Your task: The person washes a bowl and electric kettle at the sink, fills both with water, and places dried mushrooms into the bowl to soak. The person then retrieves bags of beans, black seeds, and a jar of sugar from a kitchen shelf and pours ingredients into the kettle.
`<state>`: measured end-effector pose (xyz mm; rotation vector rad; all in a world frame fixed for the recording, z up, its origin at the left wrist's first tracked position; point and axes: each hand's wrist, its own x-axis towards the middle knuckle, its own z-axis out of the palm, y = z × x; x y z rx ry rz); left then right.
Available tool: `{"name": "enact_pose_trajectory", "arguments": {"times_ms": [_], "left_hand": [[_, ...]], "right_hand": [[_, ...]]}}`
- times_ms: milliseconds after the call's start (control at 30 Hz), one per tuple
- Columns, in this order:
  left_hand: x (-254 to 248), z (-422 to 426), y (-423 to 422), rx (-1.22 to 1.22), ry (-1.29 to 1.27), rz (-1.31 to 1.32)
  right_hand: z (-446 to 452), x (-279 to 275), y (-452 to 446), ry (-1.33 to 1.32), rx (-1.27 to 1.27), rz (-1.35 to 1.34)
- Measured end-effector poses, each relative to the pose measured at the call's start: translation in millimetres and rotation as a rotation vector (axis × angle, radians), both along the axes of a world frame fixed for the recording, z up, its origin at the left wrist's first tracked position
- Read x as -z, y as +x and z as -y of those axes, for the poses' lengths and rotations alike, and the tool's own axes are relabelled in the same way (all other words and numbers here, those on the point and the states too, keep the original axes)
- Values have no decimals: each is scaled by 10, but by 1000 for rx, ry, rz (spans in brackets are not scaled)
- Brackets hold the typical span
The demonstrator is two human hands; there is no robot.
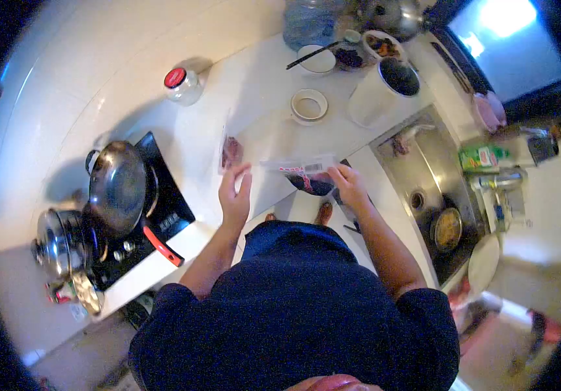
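Note:
My right hand (351, 184) pinches the right end of a clear plastic bag (300, 168) with red and dark print, which hangs over the counter's front edge. At the left, my left hand (235, 189) has its fingers apart, with a gap between it and the bag. Just beyond its fingertips, a clear package (231, 152) with something reddish-brown inside lies on the counter. What the bag contains cannot be made out.
To the left, a dark pan (118, 188) with a red handle (163, 246) sits on the black stove (173, 210). A steel sink (424, 171) is on the right. A red-lidded jar (184, 87), a white bowl (309, 105) and a white pot (373, 98) stand farther back.

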<state>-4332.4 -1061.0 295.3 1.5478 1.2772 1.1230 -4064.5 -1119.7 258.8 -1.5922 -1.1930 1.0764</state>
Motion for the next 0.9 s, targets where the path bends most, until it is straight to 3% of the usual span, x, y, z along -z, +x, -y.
{"name": "enact_pose_trajectory", "arguments": {"times_ms": [67,167,200,267,300,400,500,667,767,900], "left_hand": [[-526,-280,354,58,581,-407],[-505,-569,664,566,-21,-609],[-493,-581,745,524,-101,-580],[-433,-634,895,451,-253,-518],[-331,-619,964,416,-270,-470],[27,-484,1153,325,-343,-376],[149,-419,1355,232,-518,-170],[-3,-450,1437,407,-208,-454],[63,-502,1298,342,-612,-19],[47,-561,1215,354,-565,-25]], "right_hand": [[-209,-235,64,-24,-82,-38],[-505,-267,278,-56,-175,-51],[-583,-220,360,-66,-197,-48],[-737,-87,447,166,-123,42],[-776,-33,475,276,-79,84],[-768,83,563,227,248,107],[-628,45,481,-251,-76,-345],[-696,-128,288,-277,-80,-407],[-708,-71,264,-299,-110,-452],[-730,-176,215,-347,-168,-532]]}}
